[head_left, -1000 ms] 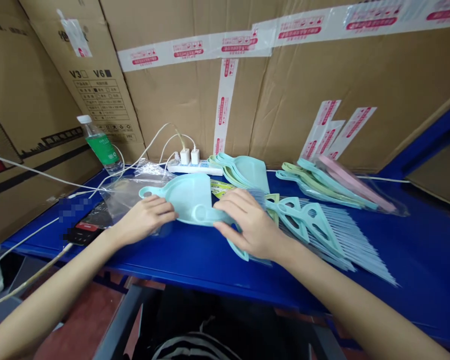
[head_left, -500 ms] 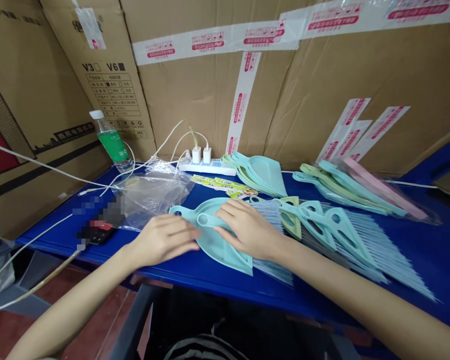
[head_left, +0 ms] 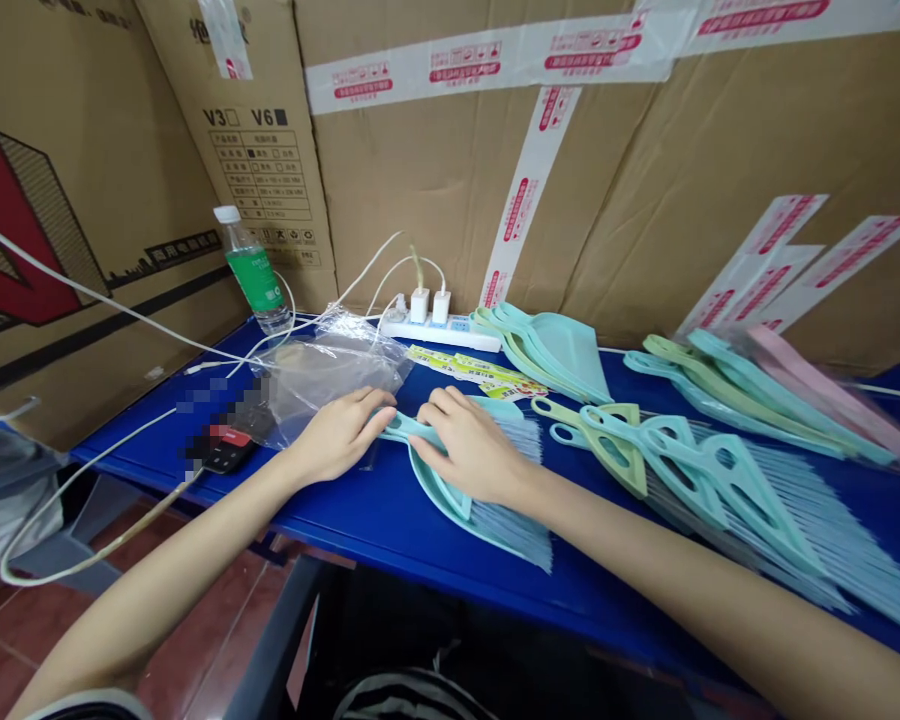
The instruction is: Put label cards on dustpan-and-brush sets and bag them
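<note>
A light-blue hand brush (head_left: 521, 510) lies over a light-blue dustpan (head_left: 502, 408) on the blue table, their handles overlapping at the left. My left hand (head_left: 345, 432) is closed at the handle end, thumb and fingers pinching it; its fingers partly hide which handle is inside. My right hand (head_left: 469, 450) lies over the brush head with its fingers curled round it, thumb on the near side. To the right of it lie several more hand brushes (head_left: 682, 470), blue with one green (head_left: 630, 465), bristles pointing right.
Stacked dustpans (head_left: 566, 350) stand at the back, and bagged dustpans (head_left: 780, 400) lie at the right. Yellow-green label strips (head_left: 465, 368), a clear plastic bag (head_left: 322, 370), a power strip (head_left: 450, 332), a bottle (head_left: 256, 275) and a black-and-red device (head_left: 229, 445) are around. Cardboard walls (head_left: 450, 180) enclose the table.
The brush is now laid across the dustpan, bristles spread to the right. My left hand has closed at the handle end. The camera view has shifted left.
</note>
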The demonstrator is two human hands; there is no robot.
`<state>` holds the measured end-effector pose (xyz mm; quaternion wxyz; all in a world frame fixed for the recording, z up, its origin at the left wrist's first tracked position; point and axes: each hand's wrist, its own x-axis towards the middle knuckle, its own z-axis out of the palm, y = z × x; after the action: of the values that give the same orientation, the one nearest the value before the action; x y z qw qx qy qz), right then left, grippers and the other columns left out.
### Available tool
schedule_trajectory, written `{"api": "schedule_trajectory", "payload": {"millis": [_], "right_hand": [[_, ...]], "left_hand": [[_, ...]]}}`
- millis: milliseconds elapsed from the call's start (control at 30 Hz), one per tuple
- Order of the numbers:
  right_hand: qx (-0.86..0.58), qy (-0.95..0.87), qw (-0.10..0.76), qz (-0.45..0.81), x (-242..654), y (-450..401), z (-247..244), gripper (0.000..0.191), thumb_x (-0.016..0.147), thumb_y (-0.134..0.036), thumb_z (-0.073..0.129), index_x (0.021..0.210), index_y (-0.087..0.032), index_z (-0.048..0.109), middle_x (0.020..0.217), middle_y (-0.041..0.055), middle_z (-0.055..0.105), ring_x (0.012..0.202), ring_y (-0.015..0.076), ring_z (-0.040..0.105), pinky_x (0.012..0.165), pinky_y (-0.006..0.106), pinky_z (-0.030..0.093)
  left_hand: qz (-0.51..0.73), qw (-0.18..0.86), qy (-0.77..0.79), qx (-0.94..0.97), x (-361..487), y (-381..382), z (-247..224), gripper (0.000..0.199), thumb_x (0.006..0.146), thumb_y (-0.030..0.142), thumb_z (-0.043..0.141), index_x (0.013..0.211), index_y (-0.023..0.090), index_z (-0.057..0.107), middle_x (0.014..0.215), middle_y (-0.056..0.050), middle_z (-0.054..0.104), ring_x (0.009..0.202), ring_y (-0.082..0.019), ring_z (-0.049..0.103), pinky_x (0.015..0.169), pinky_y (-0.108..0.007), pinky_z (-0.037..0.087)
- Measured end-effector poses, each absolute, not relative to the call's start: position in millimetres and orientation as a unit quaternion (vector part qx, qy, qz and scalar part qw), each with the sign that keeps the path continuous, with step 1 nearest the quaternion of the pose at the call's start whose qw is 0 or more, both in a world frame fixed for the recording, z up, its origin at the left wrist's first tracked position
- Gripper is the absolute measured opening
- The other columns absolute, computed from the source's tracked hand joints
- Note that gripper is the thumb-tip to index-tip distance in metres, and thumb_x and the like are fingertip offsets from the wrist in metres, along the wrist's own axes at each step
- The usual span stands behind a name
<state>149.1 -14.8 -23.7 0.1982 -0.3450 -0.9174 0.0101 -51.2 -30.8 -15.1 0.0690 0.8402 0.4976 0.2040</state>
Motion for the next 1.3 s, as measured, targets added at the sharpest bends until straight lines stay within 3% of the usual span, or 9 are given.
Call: {"api": "schedule_trajectory", "payload": {"millis": [167, 300, 533, 633, 733, 1033, 1300], "right_hand": [[-0.344, -0.918, 0.198, 0.013, 143.2, -7.6, -25.8, 0.014, 0.092, -0.028, 0.052, 0.083, -0.018, 0.058, 0.089, 0.0096, 0.059, 0.087, 0.0245, 0.051, 0.078, 0.040, 0.044], [-0.331, -0.916, 0.225, 0.034, 143.8, -5.9, -22.4, 0.011, 0.093, -0.027, 0.051, 0.092, -0.018, 0.057, 0.093, 0.0090, 0.061, 0.089, 0.0245, 0.053, 0.081, 0.040, 0.045], [-0.321, -0.922, 0.215, 0.038, 187.9, -25.0, -3.7, 0.036, 0.098, -0.041, 0.043, 0.119, -0.017, 0.059, 0.118, 0.0149, 0.063, 0.114, 0.0311, 0.055, 0.097, 0.053, 0.043], [-0.326, -0.934, 0.128, 0.067, 205.7, -36.5, -11.0, 0.061, 0.095, -0.054, 0.045, 0.142, -0.015, 0.047, 0.150, 0.0190, 0.044, 0.141, 0.0379, 0.032, 0.109, 0.062, 0.032], [-0.323, -0.937, 0.070, 0.117, 208.3, -40.3, -23.5, 0.073, 0.094, -0.060, 0.042, 0.154, -0.019, 0.030, 0.161, 0.0166, 0.024, 0.149, 0.0361, 0.013, 0.113, 0.063, 0.024], [-0.324, -0.928, 0.078, 0.164, 198.0, -37.6, -33.1, 0.070, 0.098, -0.060, 0.030, 0.156, -0.021, 0.022, 0.164, 0.0111, 0.012, 0.149, 0.0317, -0.004, 0.117, 0.063, 0.010], [-0.316, -0.931, 0.112, 0.142, 199.1, -39.3, -38.2, 0.061, 0.101, -0.054, 0.028, 0.154, -0.025, 0.029, 0.163, 0.0086, 0.016, 0.150, 0.0329, 0.001, 0.115, 0.067, 0.012]], "left_hand": [[0.232, 0.093, 0.499, 0.830, -51.9, -29.1, -17.5, 0.038, 0.101, 0.035, 0.028, 0.115, 0.018, 0.060, 0.110, -0.008, 0.069, 0.101, -0.021, 0.066, 0.092, -0.034, 0.050], [0.245, 0.094, 0.503, 0.823, -52.7, -27.9, -18.6, 0.038, 0.100, 0.035, 0.028, 0.113, 0.018, 0.060, 0.107, -0.008, 0.071, 0.094, -0.021, 0.068, 0.091, -0.033, 0.051], [0.248, 0.112, 0.511, 0.815, -54.1, -27.5, -14.9, 0.039, 0.099, 0.038, 0.028, 0.108, 0.020, 0.062, 0.106, -0.007, 0.073, 0.094, -0.021, 0.068, 0.090, -0.034, 0.051], [0.245, 0.123, 0.514, 0.813, -52.9, -26.3, -13.4, 0.039, 0.098, 0.040, 0.030, 0.108, 0.021, 0.062, 0.102, -0.006, 0.073, 0.092, -0.022, 0.069, 0.085, -0.032, 0.052], [0.242, 0.138, 0.513, 0.812, -51.0, -24.9, -12.8, 0.039, 0.097, 0.040, 0.032, 0.107, 0.021, 0.063, 0.099, -0.005, 0.074, 0.087, -0.021, 0.069, 0.081, -0.031, 0.053], [0.250, 0.202, 0.493, 0.808, -48.8, -21.8, -9.3, 0.037, 0.092, 0.042, 0.039, 0.094, 0.019, 0.068, 0.090, -0.004, 0.073, 0.077, -0.017, 0.064, 0.072, -0.027, 0.050], [0.275, 0.334, 0.451, 0.780, -51.6, -13.6, -15.8, 0.030, 0.086, 0.039, 0.051, 0.090, 0.017, 0.071, 0.087, -0.005, 0.071, 0.073, -0.015, 0.060, 0.067, -0.025, 0.048]]}}
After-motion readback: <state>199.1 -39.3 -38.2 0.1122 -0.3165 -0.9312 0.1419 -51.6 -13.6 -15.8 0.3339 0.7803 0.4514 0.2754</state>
